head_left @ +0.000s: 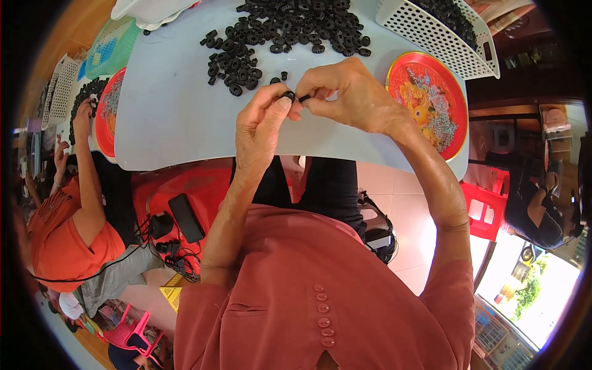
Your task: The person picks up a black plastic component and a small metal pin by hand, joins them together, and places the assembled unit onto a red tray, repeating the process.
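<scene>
Left hand point(259, 126) pinches a black ring point(289, 94), right hand point(351, 95) a small black piece point(304, 98), close together over the table point(172, 111). Both parts look light and stiff, perhaps slick; I'd grip the ring's rim.

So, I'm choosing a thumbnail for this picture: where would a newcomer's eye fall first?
Probably on the heap of black parts at the far side of the pale table, then the red tray with small grey pieces at the table's right edge. In the middle, the left hand holds a round black part and the right hand pinches a small black piece.
</scene>
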Demonstrator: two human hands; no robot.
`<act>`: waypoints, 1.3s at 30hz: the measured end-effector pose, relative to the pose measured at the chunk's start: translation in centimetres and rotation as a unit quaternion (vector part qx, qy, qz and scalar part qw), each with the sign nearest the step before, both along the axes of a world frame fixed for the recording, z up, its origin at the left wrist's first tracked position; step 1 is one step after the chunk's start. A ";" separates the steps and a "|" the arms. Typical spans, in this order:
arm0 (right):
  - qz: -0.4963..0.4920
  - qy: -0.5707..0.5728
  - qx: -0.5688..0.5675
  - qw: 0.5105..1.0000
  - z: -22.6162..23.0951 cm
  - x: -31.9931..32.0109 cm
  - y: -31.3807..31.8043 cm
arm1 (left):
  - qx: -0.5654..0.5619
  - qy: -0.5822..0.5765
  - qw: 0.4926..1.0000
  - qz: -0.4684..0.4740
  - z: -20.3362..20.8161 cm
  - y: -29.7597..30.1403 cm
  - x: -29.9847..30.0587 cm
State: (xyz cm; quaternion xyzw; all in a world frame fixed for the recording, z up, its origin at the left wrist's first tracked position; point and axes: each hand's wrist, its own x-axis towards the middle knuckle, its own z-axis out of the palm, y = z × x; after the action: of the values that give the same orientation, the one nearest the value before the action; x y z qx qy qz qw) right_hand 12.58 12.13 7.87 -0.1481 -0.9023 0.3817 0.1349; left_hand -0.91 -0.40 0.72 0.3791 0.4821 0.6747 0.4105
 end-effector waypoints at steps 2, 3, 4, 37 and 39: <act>-0.040 0.005 -0.076 0.996 -0.7 0.8 -0.2 | -0.008 0.019 1.000 -0.005 0.4 -0.1 0.2; -0.042 0.007 -0.077 0.996 -1.1 1.1 -0.2 | -0.012 0.035 0.999 -0.010 0.5 -0.1 0.3; -0.076 0.041 -0.174 0.981 -1.7 1.4 -0.2 | -0.013 0.037 0.999 -0.013 0.5 0.0 0.5; -0.094 0.083 -0.113 0.986 -2.7 1.0 -0.9 | -0.043 0.184 0.982 -0.023 -0.5 0.0 0.9; -0.106 0.073 -0.111 0.985 -2.4 1.0 -1.1 | -0.039 0.169 0.985 -0.005 -0.8 0.0 1.1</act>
State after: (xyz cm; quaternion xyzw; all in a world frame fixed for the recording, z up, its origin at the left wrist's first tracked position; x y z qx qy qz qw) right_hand 13.57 11.06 5.46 -0.2283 -0.8212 0.4732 0.2226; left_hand 0.22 -0.39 -0.04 0.4737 0.5683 0.5797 0.3415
